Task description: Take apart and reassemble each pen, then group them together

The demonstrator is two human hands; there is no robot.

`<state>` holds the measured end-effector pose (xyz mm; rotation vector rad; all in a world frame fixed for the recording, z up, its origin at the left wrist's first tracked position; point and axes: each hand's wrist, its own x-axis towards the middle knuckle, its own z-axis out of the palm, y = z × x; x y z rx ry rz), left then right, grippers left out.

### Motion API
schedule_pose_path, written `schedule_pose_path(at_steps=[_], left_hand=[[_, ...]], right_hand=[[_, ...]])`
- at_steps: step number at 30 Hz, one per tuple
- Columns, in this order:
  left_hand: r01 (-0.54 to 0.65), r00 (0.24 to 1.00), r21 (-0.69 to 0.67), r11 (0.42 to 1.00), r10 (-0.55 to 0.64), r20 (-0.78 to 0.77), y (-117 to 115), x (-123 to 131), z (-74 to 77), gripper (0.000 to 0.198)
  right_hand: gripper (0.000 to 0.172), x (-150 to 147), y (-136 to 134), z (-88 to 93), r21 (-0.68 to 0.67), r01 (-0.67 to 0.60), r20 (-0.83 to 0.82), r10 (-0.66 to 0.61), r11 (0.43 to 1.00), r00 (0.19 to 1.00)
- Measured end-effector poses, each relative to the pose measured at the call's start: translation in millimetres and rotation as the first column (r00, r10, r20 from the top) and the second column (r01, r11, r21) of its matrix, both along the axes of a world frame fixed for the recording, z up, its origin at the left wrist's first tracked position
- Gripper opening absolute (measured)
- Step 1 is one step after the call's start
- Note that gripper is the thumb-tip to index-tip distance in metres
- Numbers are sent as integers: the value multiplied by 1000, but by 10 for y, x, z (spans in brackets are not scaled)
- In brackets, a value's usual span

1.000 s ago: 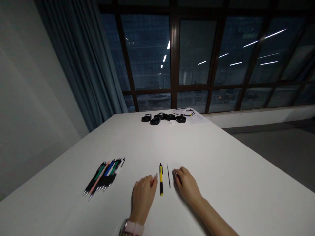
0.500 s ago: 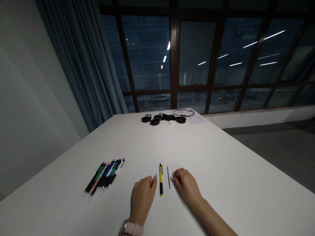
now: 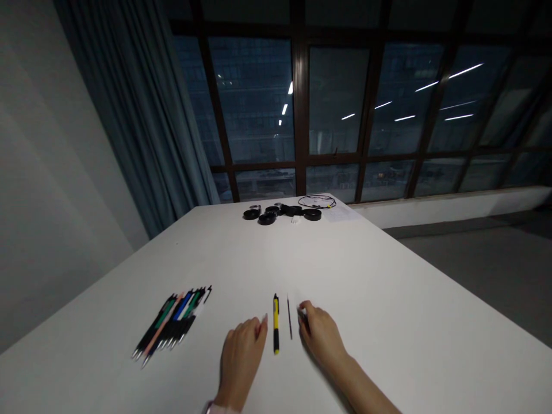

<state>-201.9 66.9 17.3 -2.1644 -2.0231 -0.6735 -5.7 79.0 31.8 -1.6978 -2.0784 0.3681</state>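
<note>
A yellow and black click pen [image 3: 276,325] lies on the white table [image 3: 345,270] between my hands. Just right of it, roughly parallel, is a thin dark pen refill [image 3: 289,318]. My left hand [image 3: 244,351] rests on the table left of the pen, fingers curled under and thumb along their side, apart from the pen. Right of the refill, my right hand [image 3: 322,332] lies with its fingers bent loosely inward, not touching the refill. I see nothing held in either hand, though both palms are hidden.
A slanted row of several pens [image 3: 172,322], black, green, pink, blue and white, lies at the left. Black tape-like rolls [image 3: 267,219], a coiled black cable [image 3: 317,201] and a paper sheet [image 3: 341,214] sit at the far end. Beyond are a curtain [image 3: 142,115] and windows.
The whole view has shifted slightly, so the table things appear a little lower and further left. Both hands keep nearly the same places beside the pen and refill.
</note>
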Motion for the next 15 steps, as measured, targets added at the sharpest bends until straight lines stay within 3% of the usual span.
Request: schedule_pose_path(at_steps=[15], left_hand=[[-4,1000,16,1000,4,-9,4,-7,-28,48]], right_hand=[[23,4,6,-29,25,-20,50,18,999,999]])
